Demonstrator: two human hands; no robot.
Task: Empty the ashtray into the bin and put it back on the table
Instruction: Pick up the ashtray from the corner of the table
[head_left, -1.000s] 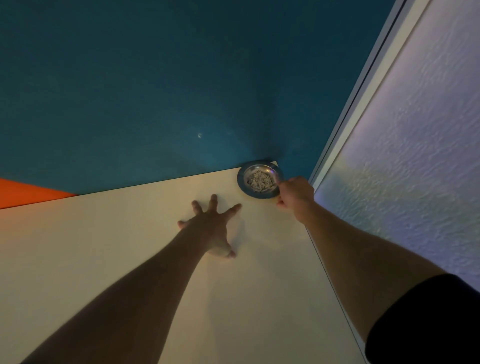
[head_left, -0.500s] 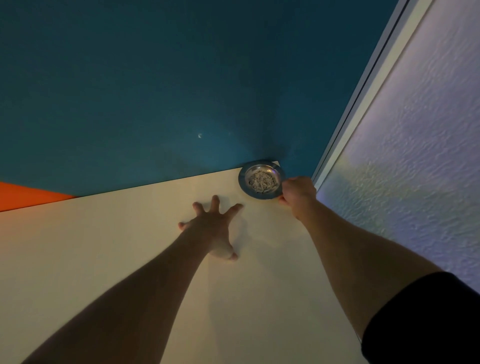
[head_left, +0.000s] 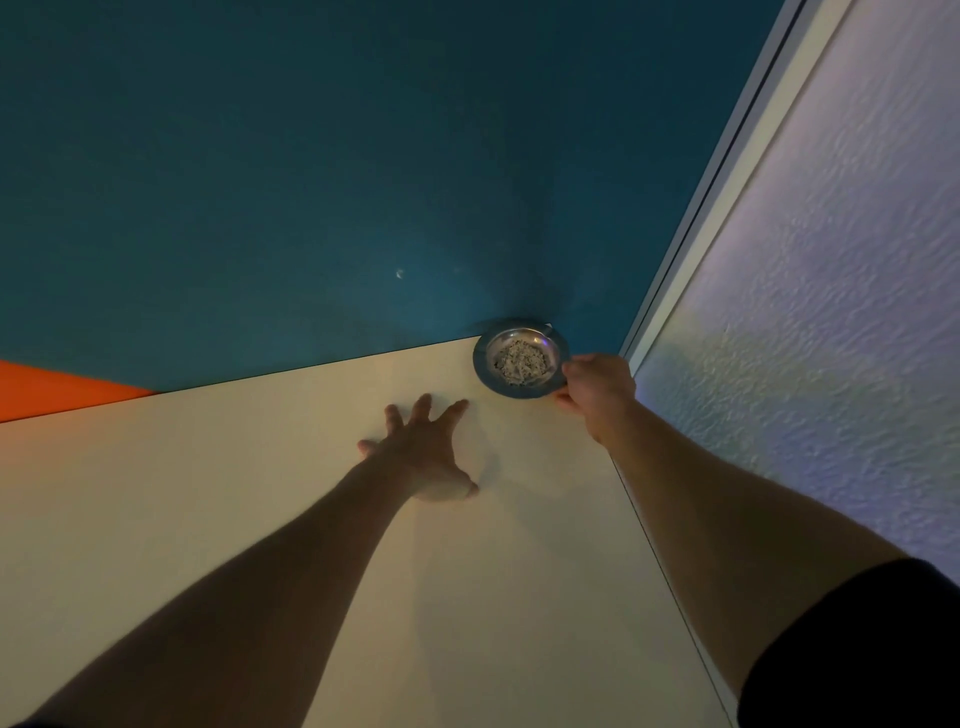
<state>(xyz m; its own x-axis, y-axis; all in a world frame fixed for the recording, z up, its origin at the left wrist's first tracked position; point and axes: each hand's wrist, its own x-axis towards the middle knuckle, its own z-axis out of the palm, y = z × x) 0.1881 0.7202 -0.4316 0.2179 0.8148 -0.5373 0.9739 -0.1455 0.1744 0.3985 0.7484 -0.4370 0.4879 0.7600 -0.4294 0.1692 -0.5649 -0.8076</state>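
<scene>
— The right hand (head_left: 597, 387), what is it doing in the head view?
— It is closed on the rim of the ashtray (head_left: 521, 358), pinching the edge at the tray's three o'clock side, thumb underneath.
— And where does the ashtray sit?
— At the far corner of the pale table (head_left: 260, 493), toward one o'clock, close to the teal wall (head_left: 311, 182). Grey ash fills its middle. Whether it is lifted off the surface I cannot tell.
— The left hand (head_left: 421, 454)?
— Fingers spread wide, palm pressed flat on the table, at about seven o'clock from the ashtray and apart from it. It grips nothing.
— Anything on the right?
— A white textured wall (head_left: 831, 312).
</scene>
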